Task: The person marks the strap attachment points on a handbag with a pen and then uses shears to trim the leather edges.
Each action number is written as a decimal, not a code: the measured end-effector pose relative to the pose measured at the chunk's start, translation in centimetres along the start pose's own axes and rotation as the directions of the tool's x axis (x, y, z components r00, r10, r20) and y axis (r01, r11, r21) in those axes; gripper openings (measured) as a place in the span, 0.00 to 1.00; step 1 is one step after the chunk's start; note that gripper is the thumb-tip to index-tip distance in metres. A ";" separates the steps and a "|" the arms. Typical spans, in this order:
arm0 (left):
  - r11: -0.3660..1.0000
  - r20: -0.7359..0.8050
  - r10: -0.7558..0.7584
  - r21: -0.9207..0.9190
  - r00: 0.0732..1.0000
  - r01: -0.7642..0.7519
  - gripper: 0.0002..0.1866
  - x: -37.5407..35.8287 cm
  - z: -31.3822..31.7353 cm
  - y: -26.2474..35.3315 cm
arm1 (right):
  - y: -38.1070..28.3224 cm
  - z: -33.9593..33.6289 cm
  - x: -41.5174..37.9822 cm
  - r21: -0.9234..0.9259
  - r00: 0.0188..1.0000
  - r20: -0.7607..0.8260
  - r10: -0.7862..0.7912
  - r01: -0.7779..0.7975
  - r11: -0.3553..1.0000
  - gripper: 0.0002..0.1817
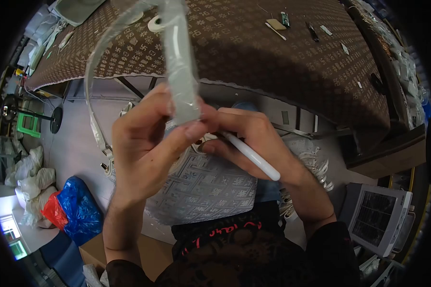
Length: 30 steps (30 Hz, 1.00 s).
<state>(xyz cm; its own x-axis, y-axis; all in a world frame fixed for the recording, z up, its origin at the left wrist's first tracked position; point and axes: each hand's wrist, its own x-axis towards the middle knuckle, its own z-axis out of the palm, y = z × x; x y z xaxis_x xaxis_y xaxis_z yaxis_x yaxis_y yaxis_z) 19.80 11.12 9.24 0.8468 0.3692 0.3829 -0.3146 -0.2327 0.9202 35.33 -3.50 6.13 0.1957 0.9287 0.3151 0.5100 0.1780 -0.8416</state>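
A pale strap wrapped in clear plastic stands up in front of the camera, its lower end pinched by my left hand. Close beside it, my right hand is closed, with a white pen-like tool sticking out of it towards the wrist. The fingertips of both hands nearly meet at the strap's lower end. Behind them, partly hidden, a grey patterned bag rests on the lap. A plastic-covered handle curves up on the left from a metal buckle.
A brown patterned cloth covers the table ahead, bearing a white tape roll and small items. Blue and red bags lie at left on the floor, near a green stool. A grey heater stands at right.
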 end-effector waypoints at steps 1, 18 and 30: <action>0.997 -0.064 0.068 -0.026 0.996 -0.070 0.09 -0.1 -0.3 0.5 | -0.5 -0.2 0.2 -0.013 1.000 -0.010 0.003 -0.003 1.000 0.13; 0.616 0.112 -0.650 -0.502 0.751 0.607 0.42 -9.8 1.5 0.9 | -0.9 3.5 0.8 -0.263 0.883 0.019 -0.468 0.456 0.850 0.16; 0.535 0.135 -0.635 -0.633 0.760 0.560 0.17 -10.4 1.5 -2.7 | 2.1 3.2 0.2 -0.120 0.972 0.036 -0.233 0.235 0.964 0.24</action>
<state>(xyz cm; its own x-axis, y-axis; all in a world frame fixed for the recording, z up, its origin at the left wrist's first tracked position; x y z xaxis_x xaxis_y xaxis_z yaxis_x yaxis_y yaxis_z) 12.48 6.53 2.62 0.9017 0.3069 -0.3045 0.0342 0.6514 0.7579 33.70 -1.93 3.01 0.0418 0.8728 0.4863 0.6387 0.3509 -0.6847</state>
